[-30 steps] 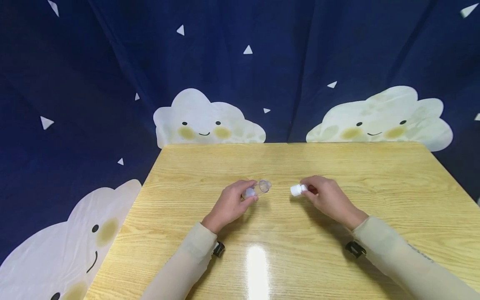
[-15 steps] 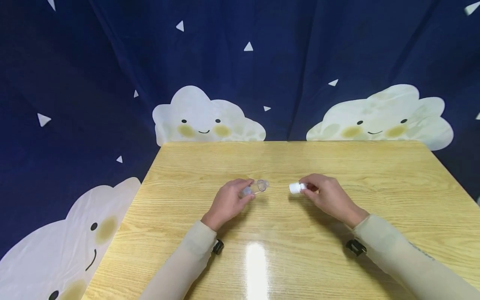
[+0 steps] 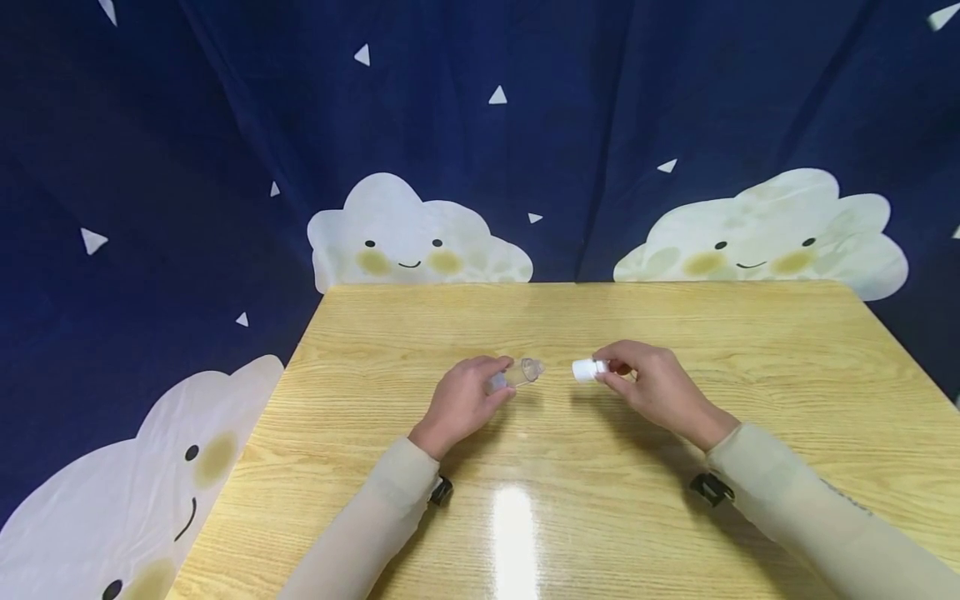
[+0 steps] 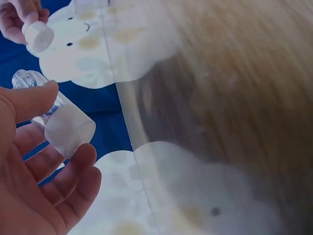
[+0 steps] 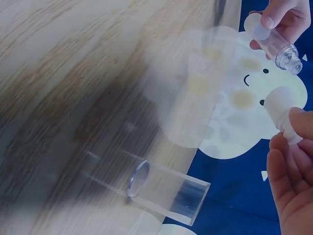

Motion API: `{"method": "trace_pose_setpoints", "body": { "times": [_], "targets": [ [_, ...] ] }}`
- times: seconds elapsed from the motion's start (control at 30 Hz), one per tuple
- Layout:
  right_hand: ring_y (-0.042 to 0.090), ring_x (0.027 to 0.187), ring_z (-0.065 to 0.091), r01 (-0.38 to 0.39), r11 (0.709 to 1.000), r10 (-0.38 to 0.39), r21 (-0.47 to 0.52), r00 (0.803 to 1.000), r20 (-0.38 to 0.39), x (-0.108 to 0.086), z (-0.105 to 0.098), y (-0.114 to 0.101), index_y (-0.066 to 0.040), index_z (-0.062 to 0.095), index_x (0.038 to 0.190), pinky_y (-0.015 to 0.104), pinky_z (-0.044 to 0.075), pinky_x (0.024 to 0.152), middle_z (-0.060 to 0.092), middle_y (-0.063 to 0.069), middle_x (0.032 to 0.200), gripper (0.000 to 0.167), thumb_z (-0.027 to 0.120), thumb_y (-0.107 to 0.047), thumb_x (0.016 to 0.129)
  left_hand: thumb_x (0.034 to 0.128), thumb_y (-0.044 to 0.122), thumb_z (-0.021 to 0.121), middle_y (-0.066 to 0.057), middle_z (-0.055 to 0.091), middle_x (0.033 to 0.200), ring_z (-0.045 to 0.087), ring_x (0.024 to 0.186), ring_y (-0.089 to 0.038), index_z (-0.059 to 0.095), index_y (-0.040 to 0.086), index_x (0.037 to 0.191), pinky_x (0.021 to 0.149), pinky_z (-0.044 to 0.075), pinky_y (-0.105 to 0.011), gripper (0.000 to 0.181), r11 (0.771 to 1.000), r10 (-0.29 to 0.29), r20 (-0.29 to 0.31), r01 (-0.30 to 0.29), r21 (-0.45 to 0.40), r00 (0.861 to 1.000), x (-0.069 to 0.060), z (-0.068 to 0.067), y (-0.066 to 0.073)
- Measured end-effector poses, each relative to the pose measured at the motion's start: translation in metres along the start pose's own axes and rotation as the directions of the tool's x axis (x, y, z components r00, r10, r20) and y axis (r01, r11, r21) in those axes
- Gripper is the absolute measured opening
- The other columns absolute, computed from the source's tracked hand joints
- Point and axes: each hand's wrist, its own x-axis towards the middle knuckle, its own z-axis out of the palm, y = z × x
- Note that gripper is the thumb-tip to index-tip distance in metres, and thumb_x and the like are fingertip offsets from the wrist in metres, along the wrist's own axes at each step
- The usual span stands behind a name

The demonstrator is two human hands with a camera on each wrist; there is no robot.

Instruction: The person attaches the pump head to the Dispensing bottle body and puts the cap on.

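Over the middle of the table my left hand [image 3: 465, 398] pinches a small clear bottle [image 3: 519, 375] between thumb and fingers. The bottle lies almost level, its neck pointing right; its bottom end [image 4: 70, 130] looks whitish in the left wrist view. Facing it from the right, my right hand [image 3: 660, 387] holds a white bottle cap [image 3: 585, 370] by its narrower end with thumb and fingertips. The wide end of the cap [image 5: 282, 106] points toward the bottle neck [image 5: 289, 59], with a short gap between them. Fingers cover part of both pieces.
A wood-grain table [image 3: 600, 517] spreads below both hands, with a bright glare near the front. Behind it hangs a dark blue curtain [image 3: 570, 150] with cloud faces. A clear plastic shape [image 5: 168, 193] shows low in the right wrist view; what it is stays unclear.
My right hand has shifted slightly left and up with the cap. My left hand drifted left, then came back right with the bottle. The gap between the pieces is now a little narrower.
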Motion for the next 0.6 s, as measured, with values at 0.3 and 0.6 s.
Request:
{"method": "trace_pose_setpoints", "body": {
  "times": [0.3,0.6],
  "targets": [
    [0.009,0.073,0.066,0.008,1.000,-0.009,-0.014,0.999,-0.034,0.005,-0.007,-0.005,-0.008,0.073,0.101,0.032,0.056,0.061,0.075,0.005,0.096,0.025,0.083,-0.005,0.078,0.0910,0.029,0.072,-0.005,0.072,0.121,0.069,0.104,-0.024,0.067,0.014,0.128,0.086,0.057,-0.038,0.040,0.999,0.009,0.015,-0.009,0.031,1.000,0.002,-0.003,0.005],
    [0.005,0.070,0.060,0.020,1.000,-0.020,-0.010,1.000,-0.013,0.006,-0.008,-0.010,-0.011,0.074,0.101,0.024,0.051,0.059,0.074,0.002,0.094,0.023,0.081,-0.008,0.080,0.0895,0.030,0.074,-0.004,0.072,0.123,0.069,0.109,-0.025,0.068,0.015,0.127,0.092,0.056,-0.039,0.041,0.999,0.016,0.023,-0.017,0.050,1.000,0.007,0.000,0.012]
  ]
}}
